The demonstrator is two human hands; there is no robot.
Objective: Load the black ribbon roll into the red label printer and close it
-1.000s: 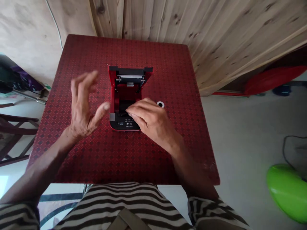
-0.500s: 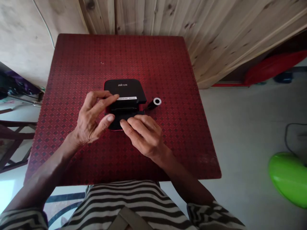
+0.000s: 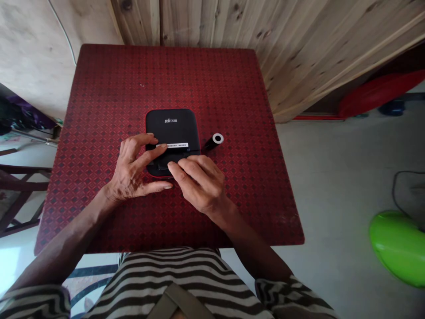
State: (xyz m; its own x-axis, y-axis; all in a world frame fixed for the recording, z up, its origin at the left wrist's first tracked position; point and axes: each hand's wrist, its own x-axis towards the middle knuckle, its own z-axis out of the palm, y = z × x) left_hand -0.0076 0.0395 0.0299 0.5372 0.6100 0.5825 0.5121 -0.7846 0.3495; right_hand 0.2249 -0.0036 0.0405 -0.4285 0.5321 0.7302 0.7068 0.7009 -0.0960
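A black device [image 3: 172,130] with a red rim, a white logo and a white label strip lies flat on the red table, its lid down. My left hand [image 3: 134,170] is open at its left side, with fingertips on the lid near the label and the thumb stretched out below the front edge. Over the lower right part of the device is my right hand [image 3: 201,179], its fingers bent and fingertips touching the front section. Just right of the device stands a black roll [image 3: 212,141] with a white ring-shaped end.
The red patterned table [image 3: 245,186] backs onto a wooden plank wall [image 3: 199,22]. A dark wooden chair [image 3: 23,195] is at the left. On the floor at the right sits a bright green object [image 3: 398,248], with a red one [image 3: 381,95] further back.
The device's lid, raised with a dark gap before, has come down flat. My left thumb has moved from the front section to below the front edge. My right hand has barely moved.
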